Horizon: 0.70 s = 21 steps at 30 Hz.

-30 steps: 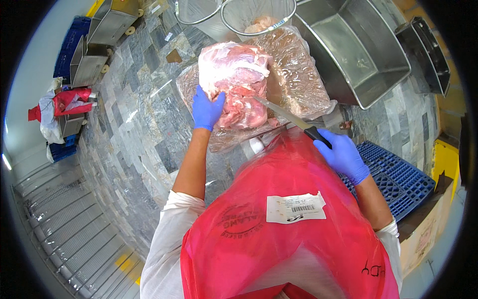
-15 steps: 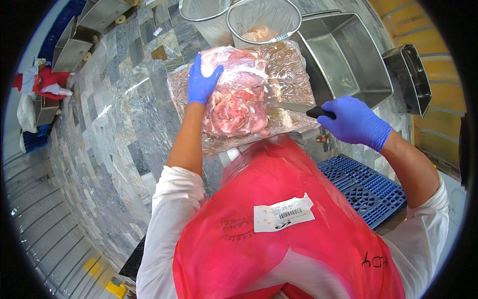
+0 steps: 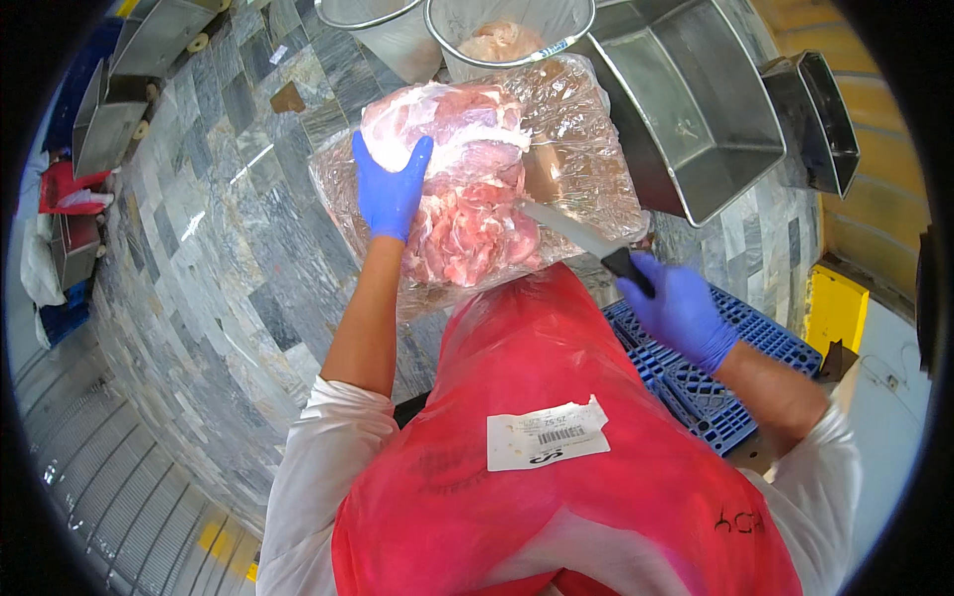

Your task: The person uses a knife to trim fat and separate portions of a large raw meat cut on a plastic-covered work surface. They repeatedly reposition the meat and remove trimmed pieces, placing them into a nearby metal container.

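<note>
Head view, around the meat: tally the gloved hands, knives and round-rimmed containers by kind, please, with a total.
Gloved left hand and right hand: 2
Knife: 1
Left round-rimmed container and right round-rimmed container: 2
Total: 5

White rectangular label point(image 3: 548, 435) on red apron point(image 3: 646, 479): barcode, short number, small lines of print, bold dark sign near lower edge, all upside down; black handwritten letters point(image 3: 743, 521) on apron's right side; faint dark stamp point(image 3: 455, 465) beside label, too blurred to read; small blue-and-white tag point(image 3: 552, 50) on rim of clear bin point(image 3: 497, 65), too small to read
</note>
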{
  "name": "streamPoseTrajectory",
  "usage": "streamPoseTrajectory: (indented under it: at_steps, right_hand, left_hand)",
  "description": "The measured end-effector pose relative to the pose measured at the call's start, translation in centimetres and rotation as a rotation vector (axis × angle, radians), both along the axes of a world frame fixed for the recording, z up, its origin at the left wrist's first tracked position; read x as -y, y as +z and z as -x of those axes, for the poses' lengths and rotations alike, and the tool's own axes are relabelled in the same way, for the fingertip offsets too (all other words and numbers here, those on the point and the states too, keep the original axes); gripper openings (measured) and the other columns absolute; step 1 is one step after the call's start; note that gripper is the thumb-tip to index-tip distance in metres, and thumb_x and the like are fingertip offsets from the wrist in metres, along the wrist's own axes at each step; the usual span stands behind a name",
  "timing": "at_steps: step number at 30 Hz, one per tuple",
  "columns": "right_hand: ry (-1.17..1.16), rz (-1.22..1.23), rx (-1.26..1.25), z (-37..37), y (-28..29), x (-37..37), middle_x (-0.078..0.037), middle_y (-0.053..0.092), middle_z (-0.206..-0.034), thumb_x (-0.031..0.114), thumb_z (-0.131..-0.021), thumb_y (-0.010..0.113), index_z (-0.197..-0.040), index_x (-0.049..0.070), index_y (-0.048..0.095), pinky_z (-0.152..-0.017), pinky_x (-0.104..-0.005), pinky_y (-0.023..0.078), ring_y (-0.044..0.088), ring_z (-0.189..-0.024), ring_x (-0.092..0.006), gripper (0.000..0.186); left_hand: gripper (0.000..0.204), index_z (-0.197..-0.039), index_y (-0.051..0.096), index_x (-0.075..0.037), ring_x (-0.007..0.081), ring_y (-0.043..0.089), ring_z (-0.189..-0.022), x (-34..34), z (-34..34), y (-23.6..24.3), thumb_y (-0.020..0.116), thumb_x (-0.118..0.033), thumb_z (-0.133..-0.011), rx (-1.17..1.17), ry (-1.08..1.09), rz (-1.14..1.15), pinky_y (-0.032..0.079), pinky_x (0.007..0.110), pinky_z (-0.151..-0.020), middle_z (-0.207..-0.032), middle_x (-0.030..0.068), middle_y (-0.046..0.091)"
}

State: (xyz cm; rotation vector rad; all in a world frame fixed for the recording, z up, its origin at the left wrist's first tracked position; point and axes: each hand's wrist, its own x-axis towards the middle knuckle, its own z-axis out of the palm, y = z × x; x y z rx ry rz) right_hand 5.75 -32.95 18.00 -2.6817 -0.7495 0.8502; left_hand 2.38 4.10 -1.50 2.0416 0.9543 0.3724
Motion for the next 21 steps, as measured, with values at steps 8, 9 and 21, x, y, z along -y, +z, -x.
streamPoseTrajectory:
  at_steps: [8,9,21]
  right_hand:
    - [-0.208,-0.249,0.229,9.3,-13.9,5.8,-0.020,0.072,-0.090,0.035,-0.094,0.074,-0.133,0.005,0.063,-0.062,-0.0452,0.058,0.072,-0.070,-0.0373,0.051]
    - [-0.208,-0.311,0.278,10.1,-15.2,5.9,-0.018,0.070,-0.086,0.035,-0.095,0.073,-0.136,0.007,0.061,-0.058,-0.0444,0.057,0.070,-0.066,-0.0351,0.051]
    - [-0.540,-0.657,0.392,15.3,-30.6,-1.3,-0.019,0.071,-0.094,0.033,-0.096,0.072,-0.138,0.006,0.061,-0.062,-0.0458,0.058,0.071,-0.072,-0.0368,0.051]
  left_hand:
    - [0.102,-0.151,0.038,0.007,0.0349,0.056,-0.134,0.9,-0.6,1.7,0.085,-0.052,-0.082,0.015,-0.034,0.123,0.043,0.042,-0.112,-0.147,0.0268,0.054]
    - [0.100,-0.150,0.040,0.007,0.0345,0.056,-0.133,1.0,-0.4,2.3,0.084,-0.052,-0.083,0.003,-0.023,0.145,0.043,0.042,-0.111,-0.146,0.0266,0.055]
    - [0.101,-0.152,0.039,0.011,0.0333,0.053,-0.137,-0.7,-0.4,0.3,0.076,-0.058,-0.088,-0.025,-0.040,0.129,0.040,0.040,-0.114,-0.148,0.0262,0.054]
